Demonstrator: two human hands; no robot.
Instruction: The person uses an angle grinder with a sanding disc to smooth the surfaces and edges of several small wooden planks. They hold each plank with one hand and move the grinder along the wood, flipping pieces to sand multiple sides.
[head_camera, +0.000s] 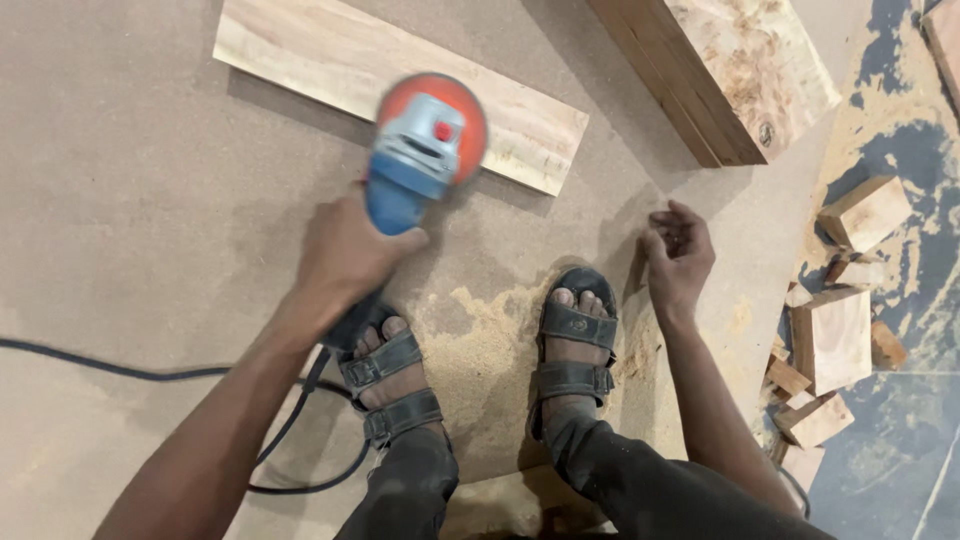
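My left hand (345, 255) grips the blue body of an angle grinder (415, 155) whose orange sanding disc hovers over a pale wooden plank (300, 50) lying on the brown board floor. The disc looks blurred. My right hand (678, 255) hangs free with fingers loosely curled, holding nothing, just right of my right sandalled foot (575, 340). My left foot (390, 375) stands below the grinder. A heap of sawdust (480, 335) lies between my feet.
A thick wooden block (730, 70) lies at the top right. Several small wood offcuts (830, 335) are scattered at the right edge over a blue, dusty floor. The grinder's black cable (150, 372) runs across the board at the lower left.
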